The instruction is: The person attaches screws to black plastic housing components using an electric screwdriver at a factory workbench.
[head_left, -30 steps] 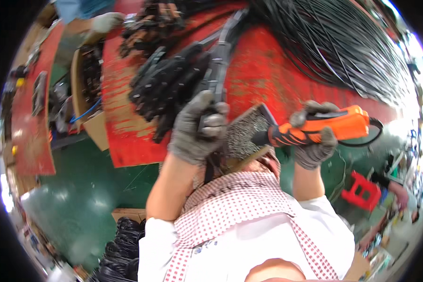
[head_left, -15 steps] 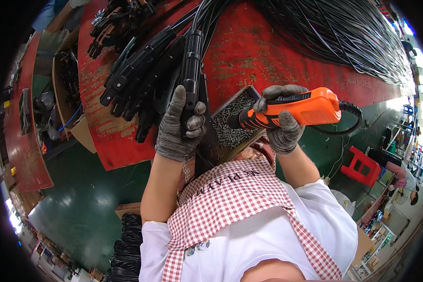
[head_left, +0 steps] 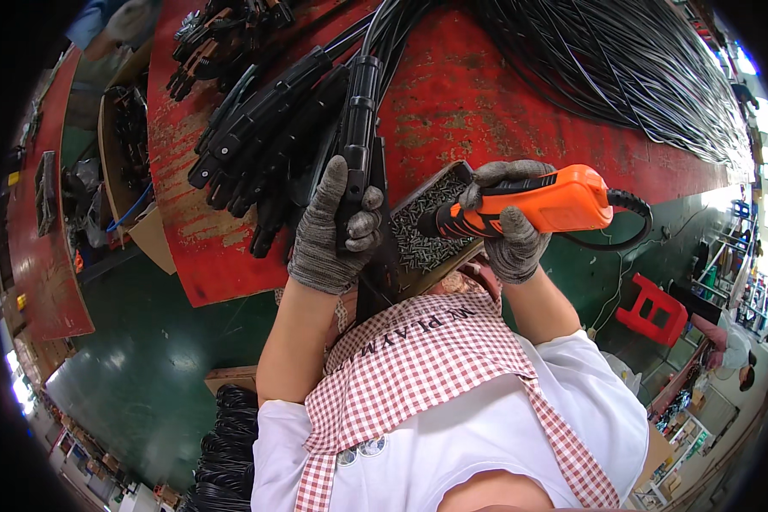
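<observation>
1. At the near edge, worn over a white shirt (head_left: 520, 427): a red-and-white checked apron (head_left: 435, 337).
2. Near left, beside the green floor (head_left: 162, 341): a stack of black coils (head_left: 230, 456).
3. Left of centre, gloved in grey: the left hand (head_left: 337, 235), closed around the near end of a black handle (head_left: 361, 115), thumb laid along it and pointing far. Leading away from the handle's far end: a dark cable (head_left: 369, 38).
4. Right of centre, gloved likewise: the right hand (head_left: 512, 226), gripping an orange driver (head_left: 563, 200) between thumb and fingers. Aimed left with its black nose down at the screws (head_left: 414, 243); cannot tell whether touching them. Looping off its right end: a black cord (head_left: 646, 226).
5. Between the hands, at the near edge of the red table (head_left: 452, 128): a tray (head_left: 444, 271) holding those small screws.
6. Farther right, beyond the table: a red stool (head_left: 653, 309).
7. Just left of the held handle, piled on the table: similar parts (head_left: 256, 154), also black.
8. Far right, spread over the table: many long wires (head_left: 614, 77).
9. Far left, past the table's edge: a box (head_left: 152, 237); beyond, a co-worker's gloved hand (head_left: 128, 21).
</observation>
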A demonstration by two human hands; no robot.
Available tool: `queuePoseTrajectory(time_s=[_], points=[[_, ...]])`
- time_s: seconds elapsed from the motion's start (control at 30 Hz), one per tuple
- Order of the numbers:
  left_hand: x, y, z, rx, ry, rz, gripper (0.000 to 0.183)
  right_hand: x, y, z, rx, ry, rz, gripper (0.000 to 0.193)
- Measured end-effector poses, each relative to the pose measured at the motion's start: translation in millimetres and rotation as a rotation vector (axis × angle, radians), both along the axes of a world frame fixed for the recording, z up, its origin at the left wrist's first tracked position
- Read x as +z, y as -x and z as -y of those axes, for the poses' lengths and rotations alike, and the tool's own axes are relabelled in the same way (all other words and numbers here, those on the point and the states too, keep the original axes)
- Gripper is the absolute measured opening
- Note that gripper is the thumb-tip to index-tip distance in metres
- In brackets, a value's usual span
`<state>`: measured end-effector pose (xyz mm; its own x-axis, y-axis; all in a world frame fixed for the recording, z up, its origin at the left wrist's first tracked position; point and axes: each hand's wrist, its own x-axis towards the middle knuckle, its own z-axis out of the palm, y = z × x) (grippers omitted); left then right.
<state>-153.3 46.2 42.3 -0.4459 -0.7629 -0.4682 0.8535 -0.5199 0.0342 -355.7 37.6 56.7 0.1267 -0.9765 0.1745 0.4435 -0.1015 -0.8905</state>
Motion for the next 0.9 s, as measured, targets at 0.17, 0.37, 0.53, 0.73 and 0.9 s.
queuePoseTrajectory(time_s=[0.17, 0.37, 0.53, 0.73, 0.9], points=[[3, 2, 3, -0.003, 0.028, -0.001, 0.034, 10, 4, 2, -0.011, 0.030, 0.080, 0.043], [0, 2, 1, 0.029, 0.002, 0.044, 0.039, 32, 4, 6, -0.013, 0.096, 0.154, 0.041], [-1, 2, 0, 0.036, 0.037, -0.025, 0.043, 67, 8, 19, 0.062, 0.228, 0.309, 0.040], [-7, 1, -1, 0.025, 0.028, -0.103, 0.045, 93, -4, 36, 0.125, 0.372, 0.427, 0.043], [-4, 1, -1, 0.021, 0.002, -0.073, 0.045, 91, -19, 46, 0.131, 0.362, 0.443, 0.045]])
